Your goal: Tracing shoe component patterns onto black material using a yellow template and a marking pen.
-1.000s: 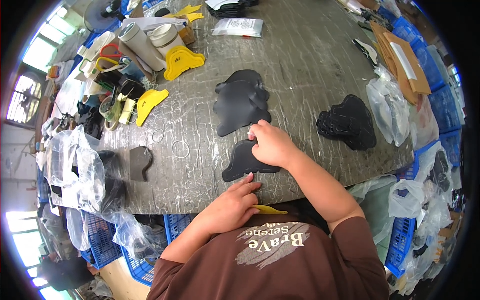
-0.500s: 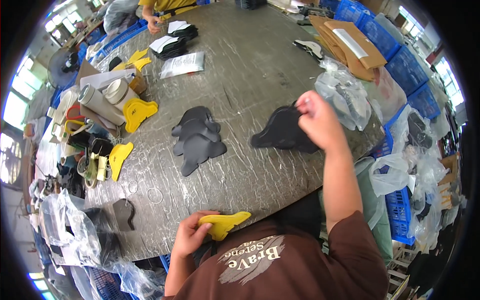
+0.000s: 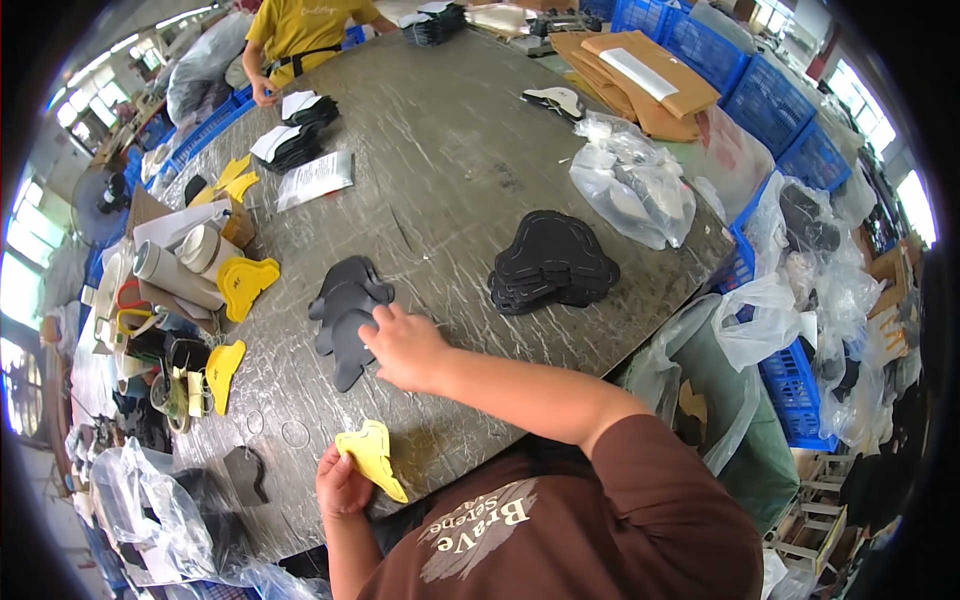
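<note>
My left hand pinches a yellow flat template with a wavy outline, close to the table's near edge. Reaching across from the right, my right hand has its fingertips at the edge of some overlapping smooth black shaped pieces. Those fingers are slightly bent and apart, with the thumb hidden and no piece visibly lifted. Right of that hand sits a stack of black pieces of similar outline, with pale dashed lines along the edges.
Yellow templates, cardboard tubes and a tape roll crowd the left side. At the far side stand black stacks topped with white paper, near a person in yellow. Plastic bags, brown cardboard and blue crates line the right.
My right hand has left the right-hand stack and come over to the overlapping black pieces. The yellow template has turned in my left hand, its narrow end now pointing down. The view has shifted.
</note>
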Demonstrator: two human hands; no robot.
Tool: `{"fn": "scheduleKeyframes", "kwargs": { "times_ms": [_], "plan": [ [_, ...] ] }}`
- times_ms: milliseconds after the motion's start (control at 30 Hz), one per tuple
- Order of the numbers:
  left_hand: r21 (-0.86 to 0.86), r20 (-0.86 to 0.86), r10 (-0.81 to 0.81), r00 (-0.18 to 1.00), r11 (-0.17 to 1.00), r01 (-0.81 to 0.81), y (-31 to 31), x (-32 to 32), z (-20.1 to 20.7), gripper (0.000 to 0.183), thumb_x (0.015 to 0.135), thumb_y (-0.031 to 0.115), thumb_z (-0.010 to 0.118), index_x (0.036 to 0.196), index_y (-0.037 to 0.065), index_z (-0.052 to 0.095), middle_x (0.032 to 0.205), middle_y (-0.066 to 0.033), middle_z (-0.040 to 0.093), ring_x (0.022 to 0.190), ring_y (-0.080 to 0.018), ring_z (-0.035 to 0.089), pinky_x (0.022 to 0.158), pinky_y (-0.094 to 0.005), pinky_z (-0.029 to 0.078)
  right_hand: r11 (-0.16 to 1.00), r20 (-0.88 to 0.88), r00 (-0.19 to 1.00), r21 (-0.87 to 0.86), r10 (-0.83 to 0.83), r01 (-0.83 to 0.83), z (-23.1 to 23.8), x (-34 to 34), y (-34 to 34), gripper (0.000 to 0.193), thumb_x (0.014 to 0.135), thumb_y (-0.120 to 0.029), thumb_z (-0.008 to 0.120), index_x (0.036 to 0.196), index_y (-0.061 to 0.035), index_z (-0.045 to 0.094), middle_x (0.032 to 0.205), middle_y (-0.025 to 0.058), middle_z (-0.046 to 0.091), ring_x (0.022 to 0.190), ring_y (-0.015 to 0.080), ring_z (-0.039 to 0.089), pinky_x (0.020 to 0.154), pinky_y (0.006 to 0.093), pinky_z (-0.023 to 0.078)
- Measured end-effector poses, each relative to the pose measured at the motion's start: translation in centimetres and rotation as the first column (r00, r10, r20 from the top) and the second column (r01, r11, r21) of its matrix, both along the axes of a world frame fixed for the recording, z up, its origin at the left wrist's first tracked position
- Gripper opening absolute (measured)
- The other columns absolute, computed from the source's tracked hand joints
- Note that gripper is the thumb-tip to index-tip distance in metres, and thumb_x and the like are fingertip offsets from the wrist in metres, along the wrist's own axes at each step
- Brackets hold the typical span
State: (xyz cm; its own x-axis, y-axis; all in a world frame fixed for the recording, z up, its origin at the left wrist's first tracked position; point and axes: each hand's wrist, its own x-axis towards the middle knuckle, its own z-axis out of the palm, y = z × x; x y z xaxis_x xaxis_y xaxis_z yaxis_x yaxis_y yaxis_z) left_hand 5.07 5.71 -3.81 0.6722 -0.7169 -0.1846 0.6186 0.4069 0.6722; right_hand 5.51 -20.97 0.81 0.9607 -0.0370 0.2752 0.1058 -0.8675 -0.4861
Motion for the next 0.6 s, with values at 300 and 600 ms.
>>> {"fn": "scheduleKeyframes", "kwargs": {
  "times_ms": [300,600],
  "plan": [
    [0.002,-0.035,0.074,0.997,0.997,-0.074,0.5,-0.2,-0.4,0.037,0.089,0.015,0.064,0.121,-0.003,0.058,0.115,-0.0213,0.066,0.101,-0.0392,0.066,0.088,-0.0516,0.053,0.997,-0.018,0.997,0.001,0.077,-0.077,-2.2,0.4,0.2,0.021,0.08,-0.011,0.063,0.101,-0.0047,0.062,0.101,0.0167,0.059,0.1,0.0355,0.058,0.079,0.0441,0.054],
    [-0.045,-0.037,0.193,0.98,0.98,-0.195,-0.9,0.1,1.1,0.044,0.093,0.02,0.062,0.131,0.002,0.05,0.118,-0.0144,0.064,0.105,-0.03,0.064,0.091,-0.0462,0.052,0.989,-0.027,0.995,0.108,0.1,-0.096,-0.9,-5.5,-1.5,0.041,0.069,-0.015,0.078,0.106,-0.0105,0.061,0.097,0.0082,0.061,0.099,0.0285,0.058,0.082,0.0408,0.052]
  ]
}}
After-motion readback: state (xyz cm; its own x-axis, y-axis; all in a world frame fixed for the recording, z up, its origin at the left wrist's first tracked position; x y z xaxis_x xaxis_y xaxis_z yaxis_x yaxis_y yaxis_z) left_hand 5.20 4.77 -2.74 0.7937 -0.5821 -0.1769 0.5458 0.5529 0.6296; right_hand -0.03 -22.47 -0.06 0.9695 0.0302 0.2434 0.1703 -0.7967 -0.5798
